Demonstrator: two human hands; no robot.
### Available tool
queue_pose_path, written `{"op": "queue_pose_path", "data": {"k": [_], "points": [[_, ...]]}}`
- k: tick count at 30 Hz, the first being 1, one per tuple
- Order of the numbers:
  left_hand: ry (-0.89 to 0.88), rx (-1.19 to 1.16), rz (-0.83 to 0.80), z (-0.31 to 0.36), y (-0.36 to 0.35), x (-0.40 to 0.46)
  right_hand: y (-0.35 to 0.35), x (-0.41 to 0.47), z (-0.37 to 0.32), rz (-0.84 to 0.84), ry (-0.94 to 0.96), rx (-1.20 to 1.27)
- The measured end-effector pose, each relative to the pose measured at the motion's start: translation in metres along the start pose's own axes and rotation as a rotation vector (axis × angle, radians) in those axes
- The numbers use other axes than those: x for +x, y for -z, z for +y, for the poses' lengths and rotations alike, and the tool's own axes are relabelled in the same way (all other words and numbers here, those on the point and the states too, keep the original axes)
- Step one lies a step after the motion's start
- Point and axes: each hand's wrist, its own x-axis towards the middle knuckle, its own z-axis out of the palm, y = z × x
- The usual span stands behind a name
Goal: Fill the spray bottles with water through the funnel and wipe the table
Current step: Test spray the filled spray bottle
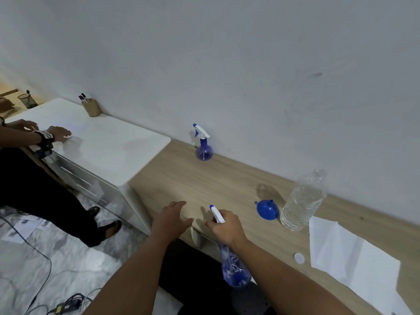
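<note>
**Spray bottle in right hand at counter edge; left hand free**

The wooden counter [227, 178] is running along the grey wall, with a white counter [102, 142] butting against its left end. A second person in dark clothing is standing at the white counter, one hand [59, 133] resting flat on its top. A tan pen cup [92, 108] is sitting at the back of that white surface, near the wall.

On the wooden counter, white paper sheets [354, 253] are lying at the right, close to the front edge. A clear water bottle [303, 201] is standing uncapped just behind the paper, partly filled. Its white cap [299, 258] is lying just beside the paper's left edge.

The right hand [223, 228] is closing its grip around the white trigger head of a blue spray bottle [234, 267]; the bottle body is hanging below the wrist, off the front edge of the counter. The left hand [173, 218] is hovering open over the counter's front edge, fingers spread, gripping nothing.

A second blue spray bottle [203, 144] is standing upright at the back, near the wall, well apart from both hands. The blue funnel [267, 209] is lying upturned just left of the water bottle.
</note>
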Motion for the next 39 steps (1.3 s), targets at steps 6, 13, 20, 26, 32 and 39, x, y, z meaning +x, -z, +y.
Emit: {"op": "queue_pose_path", "data": {"k": [6,13,20,26,32,39], "points": [[-0.004,0.022,0.007,0.000,0.000,0.001,-0.004,0.002,0.002,0.041,0.053,0.007],[-0.005,0.021,0.007,-0.001,0.000,0.001,-0.003,0.004,-0.002,0.047,0.040,-0.006],[-0.008,0.015,0.011,-0.001,0.002,0.000,-0.001,0.003,-0.006,0.030,-0.016,-0.026],[-0.011,0.017,0.024,-0.001,0.004,0.000,0.004,0.003,-0.013,-0.020,-0.048,0.021],[-0.013,0.003,0.044,-0.006,0.009,0.003,0.010,0.007,-0.023,0.011,-0.087,0.020],[-0.003,-0.045,0.063,-0.017,0.016,0.016,0.006,0.024,-0.037,-0.017,-0.090,0.024]]}}
